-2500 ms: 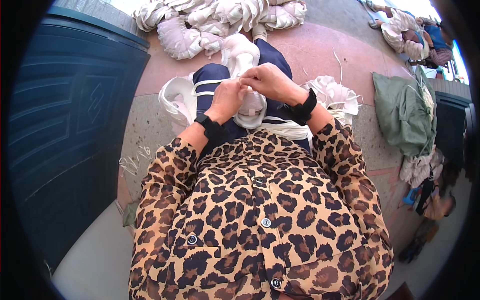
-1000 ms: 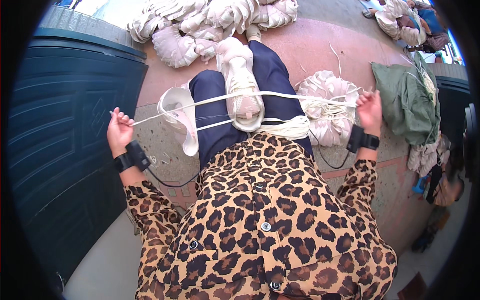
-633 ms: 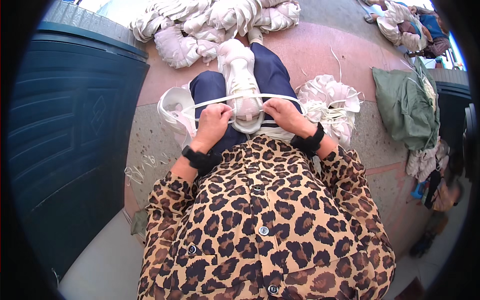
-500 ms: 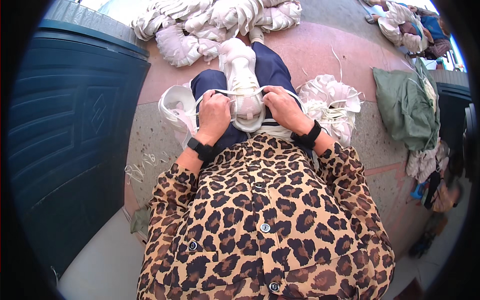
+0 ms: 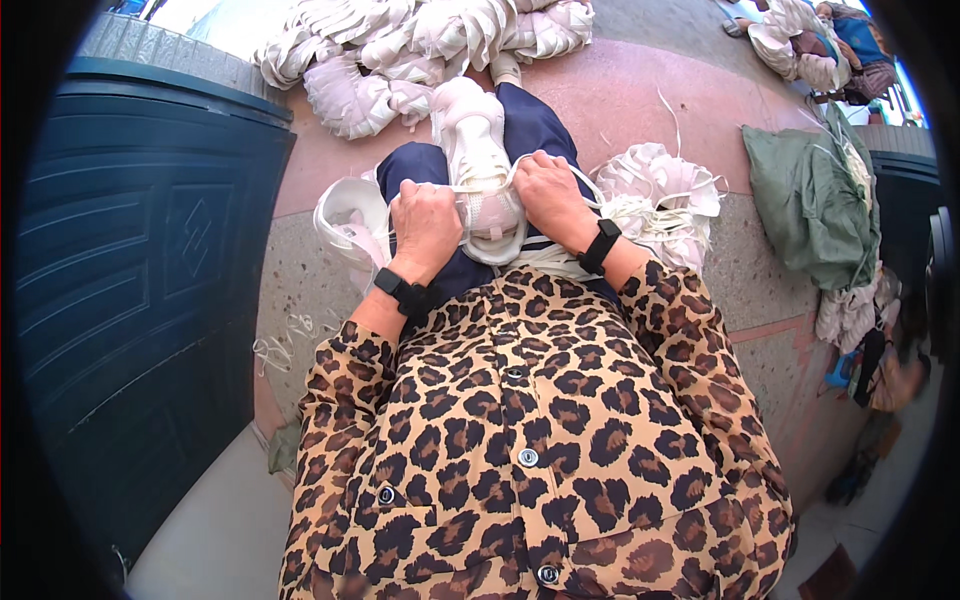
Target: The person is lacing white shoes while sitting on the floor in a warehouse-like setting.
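A white and pale pink sneaker upper (image 5: pixel 478 135) lies lengthwise between my thighs, its rounded toe end towards me. My left hand (image 5: pixel 428 225) is closed beside it, fingers pinching a white shoelace (image 5: pixel 468 188). On the other side my right hand (image 5: pixel 553 200) pinches the same lace, which runs across the upper between both hands. The fingertips are partly hidden behind the knuckles. Next to my left thigh sits another pale upper (image 5: pixel 352 215). A bundle of pale pink and white uppers (image 5: pixel 660 190) with loose laces is by my right thigh.
A large heap of pale uppers (image 5: pixel 400 60) lies ahead. Dark blue panelled doors (image 5: pixel 150 260) stand at the left. At the right are a green sack (image 5: pixel 810 200) and more pale pieces (image 5: pixel 848 318). Loose laces (image 5: pixel 275 350) lie on the floor at left. Another person (image 5: pixel 800 45) sits far right.
My right hand has moved slightly left and up, while the left hand has barely shifted. The lace between them now hangs a little lower across the upper. Both hands keep their pinch.
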Action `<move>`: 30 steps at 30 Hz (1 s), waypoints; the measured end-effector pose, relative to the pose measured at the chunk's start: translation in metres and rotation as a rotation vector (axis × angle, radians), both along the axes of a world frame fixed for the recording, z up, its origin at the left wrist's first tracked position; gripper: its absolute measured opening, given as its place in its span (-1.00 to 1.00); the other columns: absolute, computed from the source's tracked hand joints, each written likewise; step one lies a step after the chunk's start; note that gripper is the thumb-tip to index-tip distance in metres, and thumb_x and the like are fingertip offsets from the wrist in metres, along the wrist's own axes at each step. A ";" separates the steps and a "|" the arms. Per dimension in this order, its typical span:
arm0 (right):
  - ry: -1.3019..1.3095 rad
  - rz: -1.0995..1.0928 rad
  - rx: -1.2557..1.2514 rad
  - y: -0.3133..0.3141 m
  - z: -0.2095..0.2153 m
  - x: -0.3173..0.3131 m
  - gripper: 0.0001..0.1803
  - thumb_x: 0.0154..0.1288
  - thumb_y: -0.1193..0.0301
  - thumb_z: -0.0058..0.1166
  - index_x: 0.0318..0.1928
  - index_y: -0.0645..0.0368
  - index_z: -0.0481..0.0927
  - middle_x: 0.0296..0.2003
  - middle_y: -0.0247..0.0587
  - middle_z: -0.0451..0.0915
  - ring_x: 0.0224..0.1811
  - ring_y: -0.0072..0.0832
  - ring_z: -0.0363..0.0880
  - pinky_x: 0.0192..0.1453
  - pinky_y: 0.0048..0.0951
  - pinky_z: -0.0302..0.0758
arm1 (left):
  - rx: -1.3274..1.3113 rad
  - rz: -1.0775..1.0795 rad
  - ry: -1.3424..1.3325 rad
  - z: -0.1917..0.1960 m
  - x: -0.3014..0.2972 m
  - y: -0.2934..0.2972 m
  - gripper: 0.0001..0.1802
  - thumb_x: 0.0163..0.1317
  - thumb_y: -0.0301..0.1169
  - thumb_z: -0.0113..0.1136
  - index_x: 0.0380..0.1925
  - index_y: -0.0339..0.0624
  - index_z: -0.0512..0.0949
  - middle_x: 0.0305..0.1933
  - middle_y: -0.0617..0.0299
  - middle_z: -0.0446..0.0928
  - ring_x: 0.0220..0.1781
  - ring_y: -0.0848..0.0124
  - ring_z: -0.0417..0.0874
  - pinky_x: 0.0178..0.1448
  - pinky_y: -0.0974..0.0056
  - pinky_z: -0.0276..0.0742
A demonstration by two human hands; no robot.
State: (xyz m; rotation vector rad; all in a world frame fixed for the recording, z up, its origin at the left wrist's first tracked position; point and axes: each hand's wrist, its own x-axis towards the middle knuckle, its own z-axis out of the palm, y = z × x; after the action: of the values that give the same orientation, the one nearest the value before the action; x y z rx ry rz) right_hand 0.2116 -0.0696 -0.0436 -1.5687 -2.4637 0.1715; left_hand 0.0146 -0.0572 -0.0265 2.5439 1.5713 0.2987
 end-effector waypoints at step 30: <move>-0.033 -0.148 -0.118 -0.005 0.017 -0.008 -0.72 0.03 0.21 0.07 -0.41 0.19 0.60 -0.37 -0.22 0.48 -0.19 -0.35 0.39 -0.21 -0.27 0.28 | 0.015 0.151 -0.080 0.009 0.007 -0.009 -0.72 -0.07 -0.19 0.22 -0.50 -0.19 0.60 -0.48 0.20 0.55 -0.28 0.24 0.44 -0.24 0.16 0.32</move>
State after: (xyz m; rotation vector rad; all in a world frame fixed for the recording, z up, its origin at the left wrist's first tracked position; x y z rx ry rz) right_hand 0.2038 -0.0744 -0.0269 -1.8080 -2.3894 0.2739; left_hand 0.0217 -0.0667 -0.0174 2.3963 1.7394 0.4248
